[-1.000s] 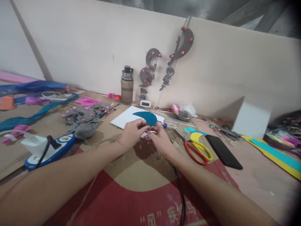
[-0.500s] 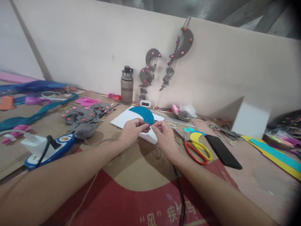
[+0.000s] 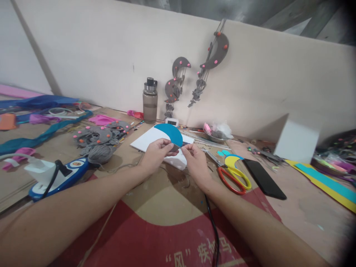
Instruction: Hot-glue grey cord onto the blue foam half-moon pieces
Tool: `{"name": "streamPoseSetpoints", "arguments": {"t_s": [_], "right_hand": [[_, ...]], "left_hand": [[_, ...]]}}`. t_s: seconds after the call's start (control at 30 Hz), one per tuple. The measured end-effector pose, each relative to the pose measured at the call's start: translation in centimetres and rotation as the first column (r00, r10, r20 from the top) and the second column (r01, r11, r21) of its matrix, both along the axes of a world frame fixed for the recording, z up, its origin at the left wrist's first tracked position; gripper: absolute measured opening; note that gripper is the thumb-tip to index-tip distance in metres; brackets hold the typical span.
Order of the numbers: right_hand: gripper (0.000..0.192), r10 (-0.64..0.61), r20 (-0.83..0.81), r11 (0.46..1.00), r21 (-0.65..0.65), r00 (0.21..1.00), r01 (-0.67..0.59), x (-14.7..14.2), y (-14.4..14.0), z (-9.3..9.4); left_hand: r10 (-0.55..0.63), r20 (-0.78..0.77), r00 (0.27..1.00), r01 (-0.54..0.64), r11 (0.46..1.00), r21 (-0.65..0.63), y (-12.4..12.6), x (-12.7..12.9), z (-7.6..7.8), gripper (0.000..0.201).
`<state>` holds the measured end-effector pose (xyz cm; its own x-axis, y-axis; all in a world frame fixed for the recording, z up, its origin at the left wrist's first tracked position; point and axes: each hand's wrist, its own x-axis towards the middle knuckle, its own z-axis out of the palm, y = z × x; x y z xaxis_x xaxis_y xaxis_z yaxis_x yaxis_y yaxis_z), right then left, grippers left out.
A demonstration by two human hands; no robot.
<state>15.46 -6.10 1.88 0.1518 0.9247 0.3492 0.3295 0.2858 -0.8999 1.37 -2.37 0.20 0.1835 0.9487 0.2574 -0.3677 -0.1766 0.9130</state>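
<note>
Both hands' grip pinches teal crescent (image 3: pixel 170 132) | smooth, curved, raised

A craft workshop is showing here: felt cutouts (image 3: pixel 100 134) and yarn (image 3: pixel 101 153) are lying across a cardboard-covered bench (image 3: pixel 164 200), scissors (image 3: pixel 233 177) are resting by foam strips (image 3: pixel 325 181), and finished moon mobiles (image 3: pixel 194 76) are hanging on the wall.

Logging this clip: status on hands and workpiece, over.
Left hand and right hand both pinch teal crescent cutout above white sheet. Scissors idle right. Nothing obstructing.
</note>
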Motion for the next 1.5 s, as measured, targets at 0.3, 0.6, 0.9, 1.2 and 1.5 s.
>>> {"name": "streamPoseSetpoints", "arguments": {"t_s": [0.3, 0.6, 0.9, 1.2, 1.5], "right_hand": [[0.021, 0.007, -0.023, 1.000, -0.020, 1.000, -0.008, -0.05, 0.02, 0.15], [0.022, 0.026, -0.111, 0.992, -0.120, 0.994, -0.039, -0.11, 0.10, 0.47], [0.021, 0.050, -0.100, 0.992, -0.108, 0.994, -0.061, -0.12, 0.28, 0.32], [0.019, 0.059, -0.019, 0.997, -0.057, 0.998, -0.060, -0.37, -0.12, 0.52], [0.016, 0.067, -0.010, 0.997, -0.045, 0.998, -0.068, -0.60, -0.35, 0.66]], "left_hand": [[-0.027, 0.011, 1.000, 0.027, 1.000, 0.000, -0.21, -0.08, 0.06, 0.023], [-0.072, 0.028, 0.997, 0.073, 0.997, -0.017, -0.32, -0.11, 0.31, 0.022], [-0.135, 0.094, 0.986, 0.143, 0.986, -0.086, -0.64, -0.23, 0.80, 0.021], [-0.037, 0.007, 0.999, 0.037, 0.993, -0.112, -0.35, 0.23, 0.49, 0.022], [0.140, -0.293, 0.946, -0.129, 0.990, 0.057, -0.66, 0.23, -0.09, 0.031]]}}
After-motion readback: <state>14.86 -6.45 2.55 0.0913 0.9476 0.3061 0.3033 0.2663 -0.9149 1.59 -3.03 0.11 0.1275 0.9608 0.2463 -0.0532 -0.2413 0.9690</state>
